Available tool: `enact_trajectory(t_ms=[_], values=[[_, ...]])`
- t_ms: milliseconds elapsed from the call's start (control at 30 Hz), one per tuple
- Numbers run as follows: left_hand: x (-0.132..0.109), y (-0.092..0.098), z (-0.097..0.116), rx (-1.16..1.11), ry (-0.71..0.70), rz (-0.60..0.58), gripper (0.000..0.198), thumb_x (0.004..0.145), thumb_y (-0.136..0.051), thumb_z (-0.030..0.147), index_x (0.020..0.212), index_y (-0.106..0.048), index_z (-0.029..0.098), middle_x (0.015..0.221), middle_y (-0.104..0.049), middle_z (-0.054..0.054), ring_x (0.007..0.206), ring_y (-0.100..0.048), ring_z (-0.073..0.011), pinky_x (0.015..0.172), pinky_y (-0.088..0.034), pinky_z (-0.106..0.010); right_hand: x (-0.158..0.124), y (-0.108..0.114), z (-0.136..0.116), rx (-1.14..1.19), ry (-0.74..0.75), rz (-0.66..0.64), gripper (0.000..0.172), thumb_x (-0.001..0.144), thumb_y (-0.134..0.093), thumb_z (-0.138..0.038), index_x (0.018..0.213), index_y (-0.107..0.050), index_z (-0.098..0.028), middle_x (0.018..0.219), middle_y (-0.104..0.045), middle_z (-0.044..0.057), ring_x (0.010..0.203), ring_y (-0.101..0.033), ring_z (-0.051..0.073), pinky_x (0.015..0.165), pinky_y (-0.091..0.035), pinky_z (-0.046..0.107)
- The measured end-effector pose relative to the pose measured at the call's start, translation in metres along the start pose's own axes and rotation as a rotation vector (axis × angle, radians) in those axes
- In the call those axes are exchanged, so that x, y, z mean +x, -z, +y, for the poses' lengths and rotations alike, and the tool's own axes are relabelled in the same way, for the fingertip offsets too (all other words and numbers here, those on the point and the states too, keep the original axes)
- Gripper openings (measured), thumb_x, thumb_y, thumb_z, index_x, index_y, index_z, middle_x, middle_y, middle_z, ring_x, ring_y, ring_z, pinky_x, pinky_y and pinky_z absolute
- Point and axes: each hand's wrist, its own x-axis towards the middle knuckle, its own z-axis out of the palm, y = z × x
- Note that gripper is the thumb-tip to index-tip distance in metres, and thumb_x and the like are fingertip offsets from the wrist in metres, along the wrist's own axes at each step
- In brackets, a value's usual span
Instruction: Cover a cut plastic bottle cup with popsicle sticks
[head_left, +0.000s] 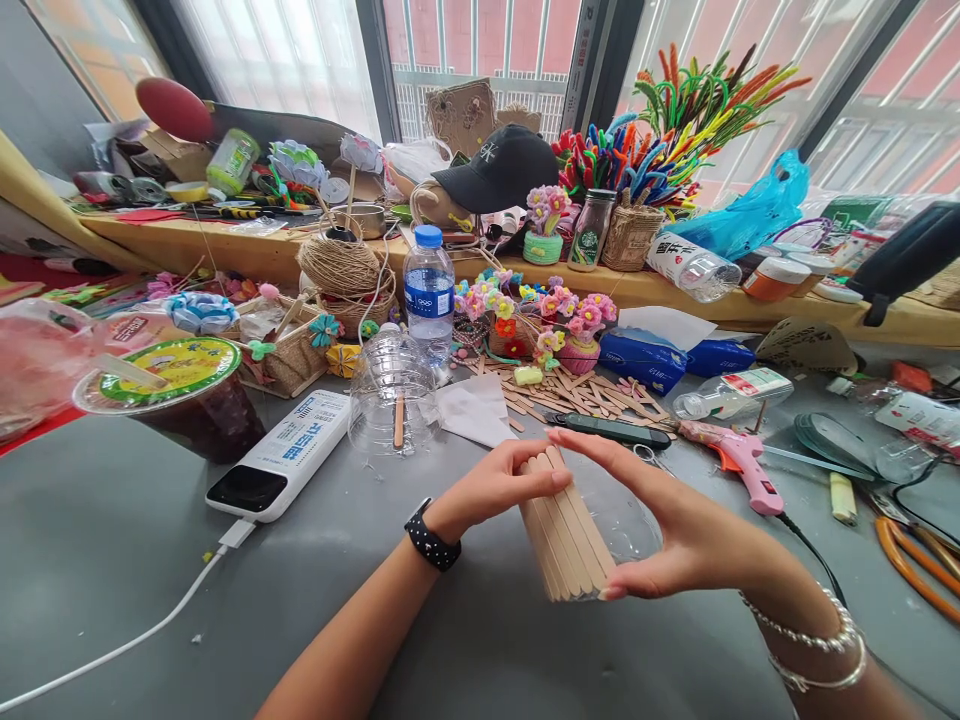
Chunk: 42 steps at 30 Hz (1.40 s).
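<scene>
Both of my hands hold a clear plastic piece (pixel 630 528) whose near side is covered by a row of flat wooden craft sticks (pixel 568 530). The sticks lie side by side, tilted above the grey table. My left hand (pixel 499 487) grips the upper end, its thumb across the sticks. My right hand (pixel 667 530) spans the piece, thumb at the lower corner and fingertips at the top. Just beyond is a cut clear bottle top (pixel 394 400) with one stick on it. Loose craft sticks (pixel 585 395) lie scattered behind my hands.
Right of my hands rests a pink hot glue gun (pixel 739 460), with orange-handled scissors (pixel 919 565) farther right. A dark green craft knife (pixel 611 430) lies behind. On the left are a white power bank (pixel 289 455) with a cable and a sealed drink cup (pixel 202 410). A water bottle (pixel 429 300) stands mid-table.
</scene>
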Motion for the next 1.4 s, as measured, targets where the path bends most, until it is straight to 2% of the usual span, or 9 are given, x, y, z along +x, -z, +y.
enact_trajectory(t_ms=[200, 400, 533, 667, 800, 967, 1100, 1233, 1400], values=[[0.001, 0.000, -0.001, 0.014, -0.105, 0.328, 0.025, 0.075, -0.050, 0.040, 0.069, -0.048, 0.016, 0.067, -0.041, 0.003, 0.064, -0.037, -0.0095, 0.058, -0.029, -0.020, -0.004, 0.011, 0.007, -0.040, -0.096, 0.281, 0.078, 0.070, -0.061, -0.039, 0.135, -0.019, -0.027, 0.141, -0.026, 0.004, 0.128, -0.024, 0.024, 0.106, -0.022, 0.041], [-0.001, -0.005, 0.001, 0.161, -0.291, 0.664, 0.021, 0.081, -0.045, 0.033, 0.069, -0.044, 0.017, 0.066, -0.041, 0.003, 0.063, -0.038, -0.0089, 0.059, -0.032, -0.020, 0.003, 0.007, 0.021, 0.071, -0.245, 0.571, 0.043, 0.084, -0.042, -0.032, 0.125, -0.034, -0.025, 0.128, -0.041, 0.007, 0.116, -0.042, 0.020, 0.095, -0.039, 0.038], [-0.001, -0.009, -0.001, 0.333, -0.360, 0.832, 0.017, 0.082, -0.044, 0.029, 0.069, -0.043, 0.017, 0.067, -0.041, 0.002, 0.063, -0.039, -0.0093, 0.061, -0.033, -0.021, 0.009, 0.000, 0.021, -0.099, -0.242, 0.575, 0.042, 0.086, -0.034, -0.026, 0.128, -0.032, -0.024, 0.120, -0.044, 0.009, 0.105, -0.049, 0.018, 0.089, -0.042, 0.036], [0.002, -0.009, -0.006, 0.394, -0.388, 0.909, 0.015, 0.081, -0.044, 0.028, 0.070, -0.044, 0.017, 0.068, -0.043, 0.002, 0.064, -0.041, -0.0100, 0.062, -0.034, -0.021, 0.012, -0.007, 0.013, -0.321, -0.212, 0.382, 0.048, 0.086, -0.033, -0.027, 0.134, -0.026, -0.025, 0.094, -0.052, 0.007, 0.079, -0.055, 0.016, 0.074, -0.048, 0.032], [0.003, -0.007, -0.008, 0.372, -0.375, 0.914, 0.015, 0.082, -0.044, 0.028, 0.071, -0.044, 0.017, 0.068, -0.043, 0.002, 0.064, -0.041, -0.0099, 0.063, -0.034, -0.021, 0.013, -0.013, 0.013, -0.389, -0.228, 0.293, 0.051, 0.086, -0.036, -0.037, 0.134, -0.024, -0.027, 0.082, -0.053, 0.003, 0.058, -0.052, 0.012, 0.058, -0.047, 0.027], [0.001, -0.008, -0.006, 0.234, -0.349, 0.871, 0.018, 0.081, -0.045, 0.032, 0.069, -0.044, 0.018, 0.066, -0.040, 0.003, 0.062, -0.038, -0.0090, 0.060, -0.033, -0.020, 0.014, -0.014, 0.016, -0.243, -0.255, 0.426, 0.058, 0.081, -0.044, -0.042, 0.133, -0.025, -0.025, 0.083, -0.052, 0.002, 0.053, -0.046, 0.010, 0.054, -0.048, 0.026], [0.002, -0.007, -0.006, 0.030, -0.278, 0.772, 0.020, 0.079, -0.047, 0.036, 0.069, -0.046, 0.018, 0.066, -0.042, 0.003, 0.063, -0.038, -0.0093, 0.058, -0.032, -0.019, 0.012, -0.007, 0.017, -0.180, -0.210, 0.529, 0.068, 0.072, -0.056, -0.048, 0.130, -0.030, -0.023, 0.108, -0.047, 0.009, 0.081, -0.052, 0.016, 0.065, -0.051, 0.030], [0.003, -0.004, -0.005, -0.137, -0.224, 0.672, 0.020, 0.076, -0.050, 0.037, 0.069, -0.048, 0.018, 0.068, -0.044, 0.002, 0.064, -0.039, -0.0097, 0.058, -0.032, -0.019, 0.008, 0.001, 0.013, -0.241, -0.072, 0.486, 0.082, 0.061, -0.065, -0.050, 0.130, -0.029, -0.026, 0.129, -0.034, 0.008, 0.118, -0.034, 0.026, 0.096, -0.035, 0.042], [0.000, -0.003, 0.001, -0.151, -0.100, 0.367, 0.021, 0.073, -0.053, 0.036, 0.069, -0.049, 0.016, 0.064, -0.041, 0.003, 0.060, -0.036, -0.0087, 0.055, -0.029, -0.020, 0.002, 0.007, 0.000, -0.203, 0.036, 0.323, 0.093, 0.057, -0.067, -0.053, 0.134, -0.021, -0.026, 0.135, -0.031, 0.008, 0.126, -0.025, 0.027, 0.105, -0.022, 0.043]])
